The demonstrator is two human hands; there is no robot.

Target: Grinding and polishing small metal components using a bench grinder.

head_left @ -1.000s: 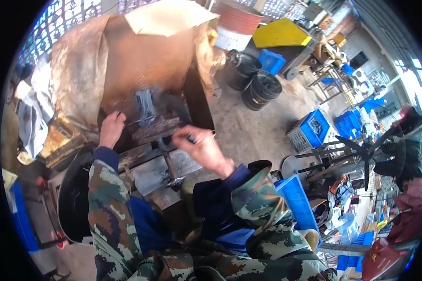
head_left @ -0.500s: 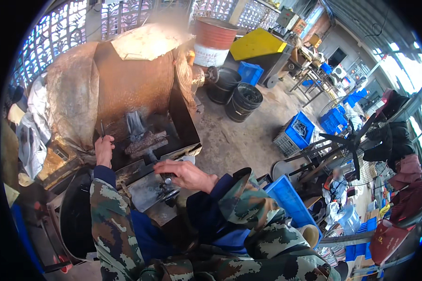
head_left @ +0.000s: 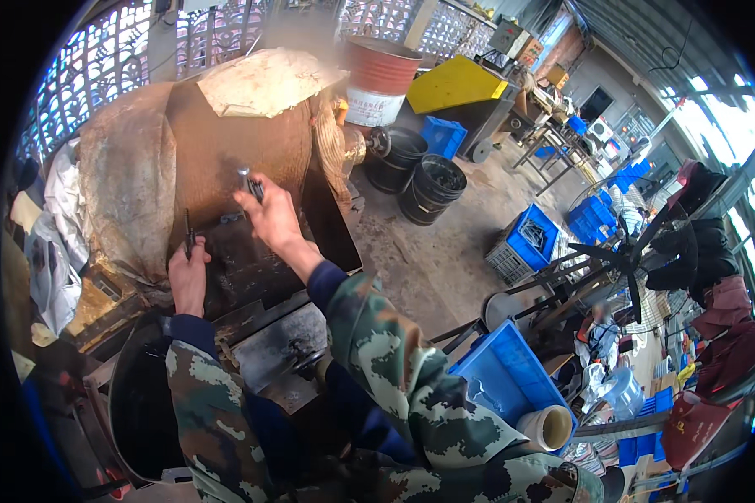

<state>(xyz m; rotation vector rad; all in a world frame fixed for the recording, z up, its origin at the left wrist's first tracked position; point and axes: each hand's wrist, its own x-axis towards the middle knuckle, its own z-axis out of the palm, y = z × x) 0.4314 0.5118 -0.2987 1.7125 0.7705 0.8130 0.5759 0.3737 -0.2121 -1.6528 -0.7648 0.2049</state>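
Observation:
My left hand [head_left: 190,268] is closed around a thin dark rod [head_left: 189,225] that points upward. My right hand [head_left: 274,216] grips a short metal piece with a round silvery end [head_left: 244,174]; its exact kind I cannot make out. Both hands are over a dark metal trough [head_left: 252,277], in front of a large rusty brown drum [head_left: 239,138]. Some small grey thing lies in the trough between the hands, partly hidden. Nearer to me, a grey metal plate [head_left: 273,348] has dark parts on its right side.
A stained cloth [head_left: 130,176] drapes the drum's left side, and cardboard [head_left: 264,81] covers its top. Black buckets [head_left: 432,189] stand to the right. A blue crate [head_left: 507,377] lies by my right arm, near a black fan [head_left: 629,256]. A dark tub [head_left: 143,394] stands at left.
My right hand has moved forward and left, from above the grey plate to before the drum, and now shows a metal piece. The brownish block and grey strip in the trough no longer show.

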